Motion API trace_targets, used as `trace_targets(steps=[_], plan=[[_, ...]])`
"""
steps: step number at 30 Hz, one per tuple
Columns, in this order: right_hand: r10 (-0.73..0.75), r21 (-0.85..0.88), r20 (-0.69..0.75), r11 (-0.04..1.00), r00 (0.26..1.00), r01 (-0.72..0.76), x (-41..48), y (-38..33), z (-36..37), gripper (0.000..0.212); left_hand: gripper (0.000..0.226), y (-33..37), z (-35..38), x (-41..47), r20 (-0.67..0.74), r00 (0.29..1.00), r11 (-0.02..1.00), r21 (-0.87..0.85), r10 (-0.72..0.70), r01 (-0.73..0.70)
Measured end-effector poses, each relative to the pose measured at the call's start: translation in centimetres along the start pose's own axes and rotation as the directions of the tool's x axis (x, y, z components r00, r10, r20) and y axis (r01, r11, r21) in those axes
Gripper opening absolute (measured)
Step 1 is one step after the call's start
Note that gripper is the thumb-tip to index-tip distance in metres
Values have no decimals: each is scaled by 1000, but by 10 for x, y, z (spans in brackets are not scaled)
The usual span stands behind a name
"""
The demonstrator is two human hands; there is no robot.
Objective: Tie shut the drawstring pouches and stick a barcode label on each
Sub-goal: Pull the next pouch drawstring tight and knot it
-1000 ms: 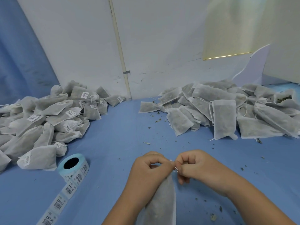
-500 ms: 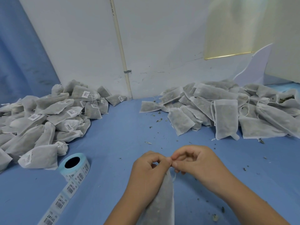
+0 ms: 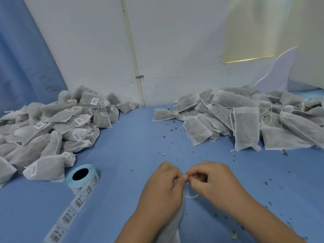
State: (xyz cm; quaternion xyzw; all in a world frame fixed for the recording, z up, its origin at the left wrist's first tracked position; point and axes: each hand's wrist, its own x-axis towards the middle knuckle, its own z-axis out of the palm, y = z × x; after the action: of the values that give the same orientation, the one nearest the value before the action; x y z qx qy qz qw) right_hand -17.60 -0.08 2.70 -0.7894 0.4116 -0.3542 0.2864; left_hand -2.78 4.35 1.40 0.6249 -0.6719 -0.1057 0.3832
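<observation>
Left hand [image 3: 163, 186] grips the neck of a pouch [image 3: 173, 223] trailing below its wrist as the right hand [image 3: 213, 181], just beside, pinches the string [image 3: 192, 196]; a slipped pinch could leave the knot loose, the pouch open.

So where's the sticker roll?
In the head view the roll sits on the blue table at lower left, just right of the labelled pouch pile and left of the left hand.
</observation>
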Motion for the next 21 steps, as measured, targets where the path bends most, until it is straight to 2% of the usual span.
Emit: trace_targets(steps=[4, 8, 11, 14, 17, 21], plan=[[20, -14, 66, 1000, 998, -19, 0, 1, 0, 28, 32, 3, 0, -1, 0, 1000, 995, 99, 4, -4], [110, 79, 149, 989, 983, -122, 2, 3, 0, 38, 36, 2, -2, -1, -8, 1000, 995, 99, -5, 6], [166, 141, 204, 970, 965, -196, 4, 6, -2, 21, 28, 2, -3, 0, -9, 1000, 999, 34, -15, 15], [211, 207, 239, 943, 948, -262, 4, 6, -5, 19, 21, 5, -4, 1, -24, 999, 997, -61, -43, 42], [232, 269, 245, 917, 941, -296, 3, 6, -7, 19, 28, 9, -6, 2, -23, 990, 977, -167, -136, 130], [219, 320, 240, 902, 946, -290, 3, 2, -9, 21, 26, 13, -8, 2, 51, 957, 905, -315, -285, 287]])
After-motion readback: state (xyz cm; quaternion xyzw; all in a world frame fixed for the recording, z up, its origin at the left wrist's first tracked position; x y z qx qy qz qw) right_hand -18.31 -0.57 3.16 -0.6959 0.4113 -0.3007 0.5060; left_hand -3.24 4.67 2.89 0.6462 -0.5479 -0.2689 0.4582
